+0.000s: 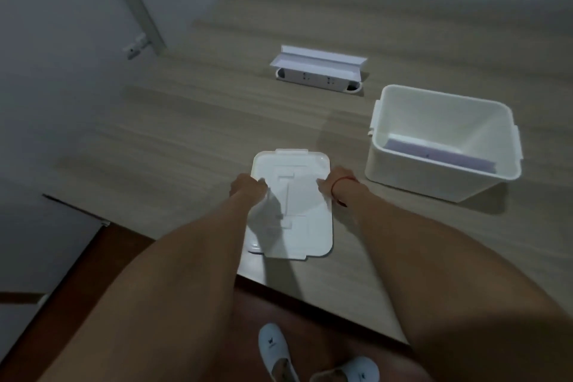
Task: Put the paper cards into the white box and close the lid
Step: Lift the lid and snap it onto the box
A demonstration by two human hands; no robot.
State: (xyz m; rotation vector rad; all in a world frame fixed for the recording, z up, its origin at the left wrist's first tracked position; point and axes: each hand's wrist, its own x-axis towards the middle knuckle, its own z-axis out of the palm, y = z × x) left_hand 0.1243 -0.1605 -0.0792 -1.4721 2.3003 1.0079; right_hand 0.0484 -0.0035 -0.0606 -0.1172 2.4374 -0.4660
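Pale wood-grain table [186,121] stretching toward a grey wall, dark reddish floor showing below. Lying flat near the front edge, white lid [291,205], long axis running away from the viewer. Left hand [246,187] and right hand [333,181] gripping its two sides, fingertips curling under, hidden. Standing open to the right, white box [443,143], purplish paper cards [440,155] lying partly hidden inside.

One head camera looks steeply down, close over the table [186,121].

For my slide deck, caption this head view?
Both hands grip the white lid on the table; open white box holds cards.
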